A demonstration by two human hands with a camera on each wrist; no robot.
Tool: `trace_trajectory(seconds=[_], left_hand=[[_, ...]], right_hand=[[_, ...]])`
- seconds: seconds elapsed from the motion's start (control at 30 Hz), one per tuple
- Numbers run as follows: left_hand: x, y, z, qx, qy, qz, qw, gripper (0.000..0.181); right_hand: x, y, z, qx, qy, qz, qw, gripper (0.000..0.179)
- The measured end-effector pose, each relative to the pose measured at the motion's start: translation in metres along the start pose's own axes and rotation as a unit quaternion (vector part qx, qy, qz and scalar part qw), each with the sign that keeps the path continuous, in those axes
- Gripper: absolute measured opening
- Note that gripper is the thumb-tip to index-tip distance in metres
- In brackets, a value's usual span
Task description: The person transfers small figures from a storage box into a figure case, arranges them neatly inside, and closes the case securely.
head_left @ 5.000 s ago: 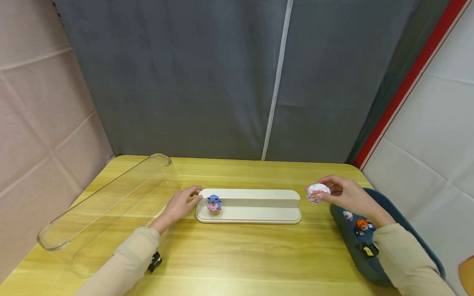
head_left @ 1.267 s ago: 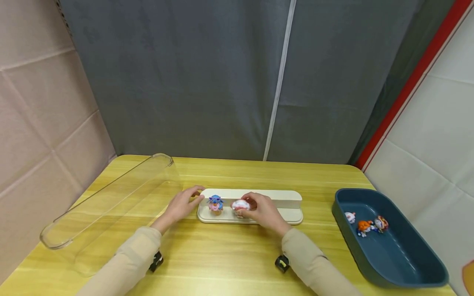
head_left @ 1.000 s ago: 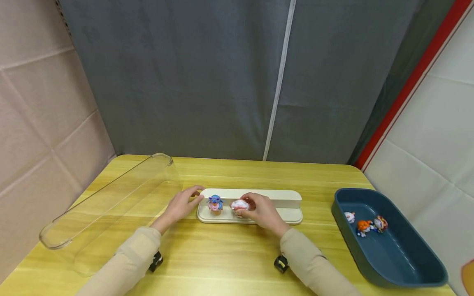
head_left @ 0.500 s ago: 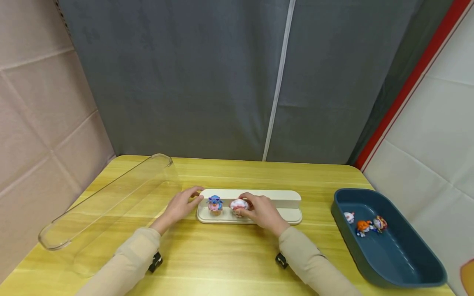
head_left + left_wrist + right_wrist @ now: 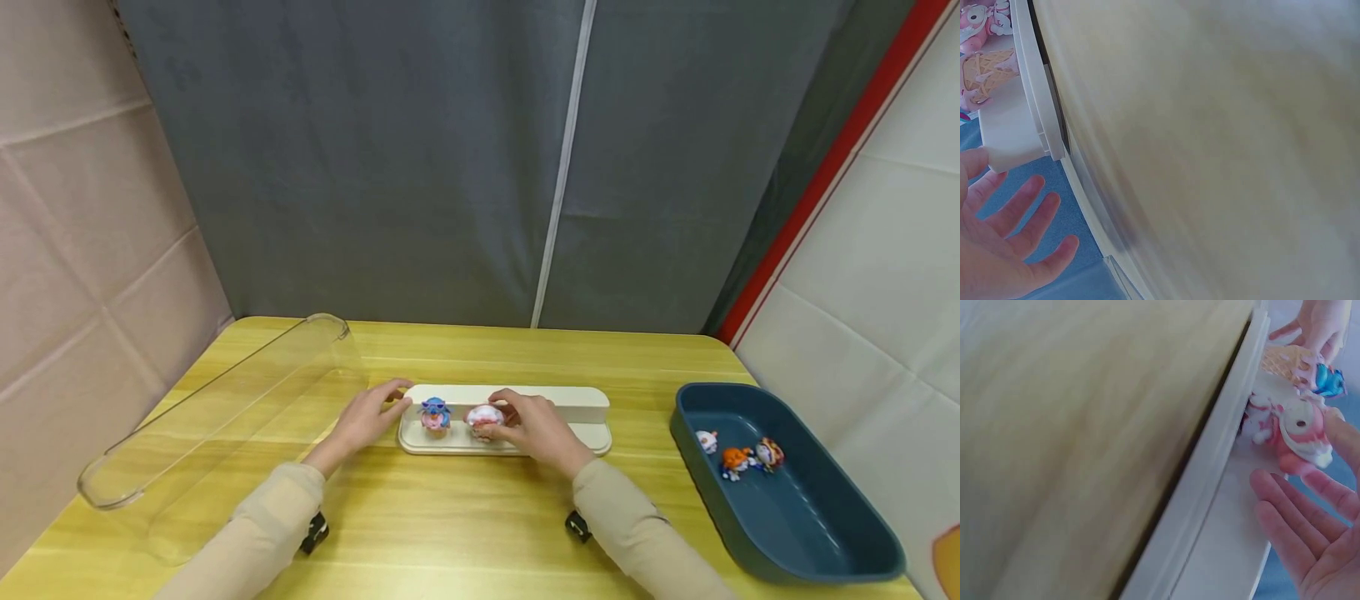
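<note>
In the head view, a cream stepped display stand (image 5: 555, 440) lies mid-table. On its left part stands a blue-and-pink figurine (image 5: 435, 417) with sunglasses and an ice-cream-cone base. Just right of that, my right hand (image 5: 536, 429) holds a pink-and-white figurine (image 5: 484, 417) between thumb and index finger, down at the stand's lower step. The right wrist view shows this figurine (image 5: 1300, 431) upright over the stand, the other fingers extended. My left hand (image 5: 367, 418) has thumb and index fingertips at the stand's left end; its other fingers spread loosely in the left wrist view (image 5: 1016, 231).
A dark blue bin (image 5: 810, 533) at the right holds an orange figurine (image 5: 737, 461), a white one (image 5: 707, 442) and a multicoloured one (image 5: 769, 454). To the left lies a long clear plastic cover (image 5: 225, 425). A grey curtain (image 5: 375, 167) closes off the back.
My right hand has carried the pink-and-white figurine leftward from beside the bin onto the stand, next to the blue one. Over the last second it barely shifts. My left hand stays put.
</note>
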State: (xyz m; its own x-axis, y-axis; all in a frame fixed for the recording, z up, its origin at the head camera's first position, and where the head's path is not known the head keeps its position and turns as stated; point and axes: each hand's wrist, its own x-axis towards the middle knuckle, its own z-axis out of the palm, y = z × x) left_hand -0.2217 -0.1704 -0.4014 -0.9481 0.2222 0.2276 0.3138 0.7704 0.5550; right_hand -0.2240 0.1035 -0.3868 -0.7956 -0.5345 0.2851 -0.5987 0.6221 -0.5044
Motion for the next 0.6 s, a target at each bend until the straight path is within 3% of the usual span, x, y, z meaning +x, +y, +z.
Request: trace_trajectory(seconds=[0.27,0.6], left_hand=[[0.001,-0.001,0.001,-0.002,0.002,0.0,1.0,0.03],[0.0,-0.001,0.0,-0.003,-0.001,0.0,1.0,0.031]], right_hand=[[-0.007,0.005,-0.026,0.019,0.038,-0.005,0.9991,0.033],[-0.021,0.007,-0.069,-0.013,0.059,0.003,0.9982,0.036]])
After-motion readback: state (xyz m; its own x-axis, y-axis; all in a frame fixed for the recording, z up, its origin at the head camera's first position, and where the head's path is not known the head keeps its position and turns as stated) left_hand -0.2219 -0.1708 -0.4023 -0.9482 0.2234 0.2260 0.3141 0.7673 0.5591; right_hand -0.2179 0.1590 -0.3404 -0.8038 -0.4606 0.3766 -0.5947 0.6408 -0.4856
